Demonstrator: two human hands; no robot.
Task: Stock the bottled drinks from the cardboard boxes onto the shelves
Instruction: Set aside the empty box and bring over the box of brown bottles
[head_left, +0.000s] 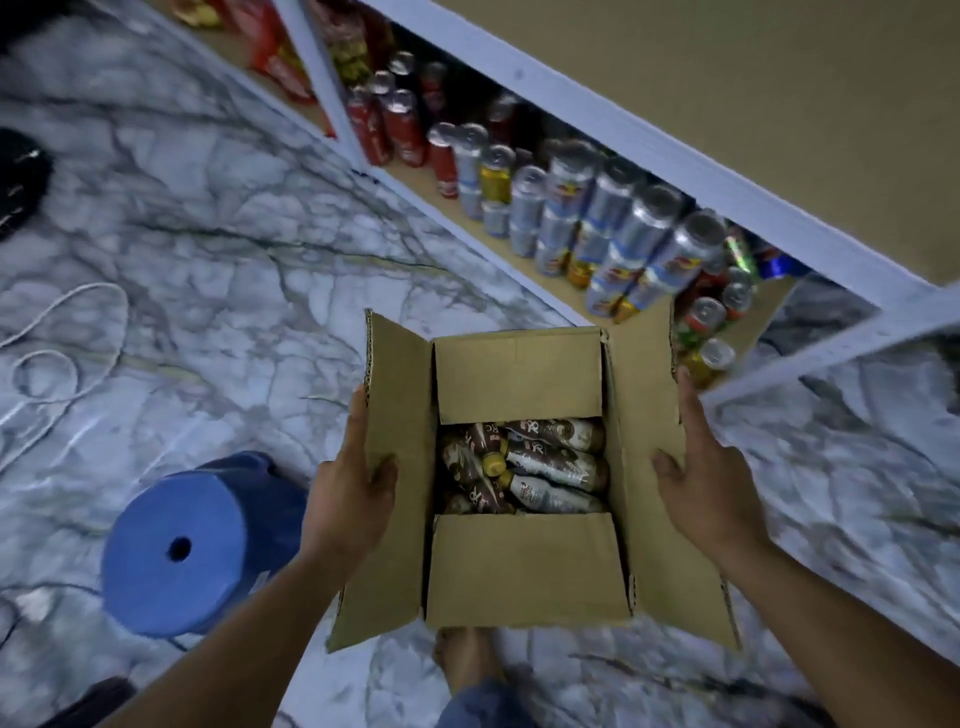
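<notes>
While both hands hold the open brown cardboard box by its long side flaps, the load hangs on thin corrugated card rather than on the box's walls or base. In the head view, the left hand is clamped on the left flap, thumb inside and fingers behind it; the right hand lies more open against the right flap, thumb spread over its inner face, so its grip looks weaker. Inside, between the two short flaps, brown-and-white plastic bottles with yellow caps lie jumbled on their sides.

I judge the main risk to be a flap bending or tearing under the bottles' weight, tipping the box and spilling them onto the grey-veined marble floor. A bare foot sits directly under the box's near edge and would take the drop. The white metal shelf ahead is crowded with upright drink cans just beyond the box's far corner; swinging the box forward could topple them. A blue plastic stool stands near the left forearm.
</notes>
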